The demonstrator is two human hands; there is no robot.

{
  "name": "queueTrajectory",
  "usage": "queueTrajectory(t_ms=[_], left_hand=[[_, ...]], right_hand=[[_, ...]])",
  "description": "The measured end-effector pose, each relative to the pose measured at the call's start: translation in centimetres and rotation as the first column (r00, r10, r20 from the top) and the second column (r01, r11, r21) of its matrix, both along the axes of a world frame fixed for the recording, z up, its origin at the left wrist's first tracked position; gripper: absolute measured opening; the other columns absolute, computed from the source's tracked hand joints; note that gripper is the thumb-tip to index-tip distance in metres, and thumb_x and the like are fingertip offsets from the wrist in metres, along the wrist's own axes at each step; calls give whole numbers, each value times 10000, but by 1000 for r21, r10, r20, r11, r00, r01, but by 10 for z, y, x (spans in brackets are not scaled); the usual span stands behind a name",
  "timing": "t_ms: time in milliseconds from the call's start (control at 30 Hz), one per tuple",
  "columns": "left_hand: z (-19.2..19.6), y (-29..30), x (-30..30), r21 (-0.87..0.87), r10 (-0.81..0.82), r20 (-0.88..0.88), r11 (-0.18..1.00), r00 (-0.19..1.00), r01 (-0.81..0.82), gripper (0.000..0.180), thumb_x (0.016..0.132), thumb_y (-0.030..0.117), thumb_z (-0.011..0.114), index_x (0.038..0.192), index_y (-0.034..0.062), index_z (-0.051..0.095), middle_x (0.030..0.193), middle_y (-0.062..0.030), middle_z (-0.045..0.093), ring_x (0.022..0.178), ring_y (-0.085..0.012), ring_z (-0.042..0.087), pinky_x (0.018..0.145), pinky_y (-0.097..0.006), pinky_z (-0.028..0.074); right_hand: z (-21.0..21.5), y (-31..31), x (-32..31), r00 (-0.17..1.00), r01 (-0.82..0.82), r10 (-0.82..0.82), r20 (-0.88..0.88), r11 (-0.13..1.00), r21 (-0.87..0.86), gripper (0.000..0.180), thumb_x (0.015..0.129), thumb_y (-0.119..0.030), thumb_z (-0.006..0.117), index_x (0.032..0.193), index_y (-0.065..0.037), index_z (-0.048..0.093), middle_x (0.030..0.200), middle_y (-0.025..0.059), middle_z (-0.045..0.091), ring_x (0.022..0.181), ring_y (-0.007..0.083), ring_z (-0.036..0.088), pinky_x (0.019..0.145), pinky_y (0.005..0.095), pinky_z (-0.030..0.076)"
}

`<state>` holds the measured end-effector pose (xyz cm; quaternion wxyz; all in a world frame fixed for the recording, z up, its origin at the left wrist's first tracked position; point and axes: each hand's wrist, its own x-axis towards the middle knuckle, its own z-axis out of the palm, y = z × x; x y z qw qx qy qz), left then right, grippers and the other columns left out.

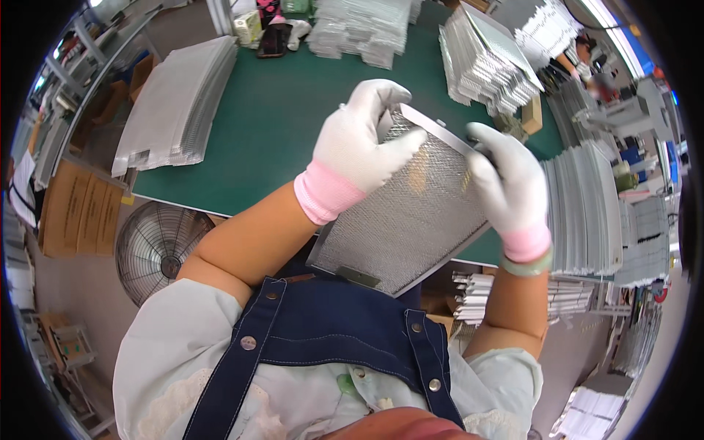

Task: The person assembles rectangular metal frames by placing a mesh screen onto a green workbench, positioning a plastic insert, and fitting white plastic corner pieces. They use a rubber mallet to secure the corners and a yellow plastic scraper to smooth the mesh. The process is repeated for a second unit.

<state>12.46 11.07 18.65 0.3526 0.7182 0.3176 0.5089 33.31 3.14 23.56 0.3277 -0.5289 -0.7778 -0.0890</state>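
Note:
A rectangular metal mesh filter panel point(400, 220) with a thin silver frame is held up in front of my chest, tilted, over the near edge of the green table point(279, 125). My left hand point(359, 143), in a white glove with a pink cuff, grips its top left corner, fingers curled over the frame. In a matching glove, my right hand point(510, 187) holds the panel's right edge near the upper corner. A small dark tab sits on the panel's lower edge.
Stacks of similar mesh panels lie on the table: far left point(180, 103), far middle point(363, 29), far right point(488, 62) and right point(587, 213). A round fan point(158, 249) stands on the floor at left, beside cardboard boxes point(77, 213). More panels sit under the table at right.

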Motion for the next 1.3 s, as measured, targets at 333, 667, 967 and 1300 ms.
queueTrajectory(t_ms=[333, 667, 967, 1300], left_hand=[[-10, 8, 0, 18, -95, 68, 995, 993, 94, 463, 846, 139, 761, 1244, -10, 577, 1111, -91, 686, 976, -119, 636, 864, -264, 505], [-5, 10, -14, -133, -247, 203, 952, 948, 276, 283, 880, 56, 689, 1148, -4, 624, 908, -1, 661, 811, -21, 561, 728, -190, 475], [-8, 6, -13, -105, -182, 189, 973, 965, 204, 314, 873, 54, 690, 1164, -27, 606, 973, -57, 686, 874, -78, 623, 793, -227, 508], [-37, 13, -24, 14, -184, 52, 983, 982, 183, 386, 822, 57, 717, 1177, 11, 570, 1146, -113, 645, 1051, -132, 626, 933, -283, 486]], right_hand=[[-31, 36, -9, 959, 27, -92, 269, 972, 233, 236, 873, -300, 700, 841, -93, 591, 656, 82, 540, 592, 286, 579, 529, 406, 452], [-23, 32, -20, 987, 21, -46, 151, 986, 164, 228, 779, -266, 777, 740, -89, 639, 634, 75, 562, 581, 263, 580, 538, 370, 449], [-24, 38, -24, 992, -2, -10, 125, 995, 95, 242, 817, -287, 745, 729, -92, 632, 642, 90, 552, 599, 284, 582, 546, 381, 447], [-49, 33, -35, 987, 19, -35, 158, 994, 104, 311, 888, -363, 674, 806, -79, 579, 651, 103, 541, 621, 306, 593, 557, 422, 454]])
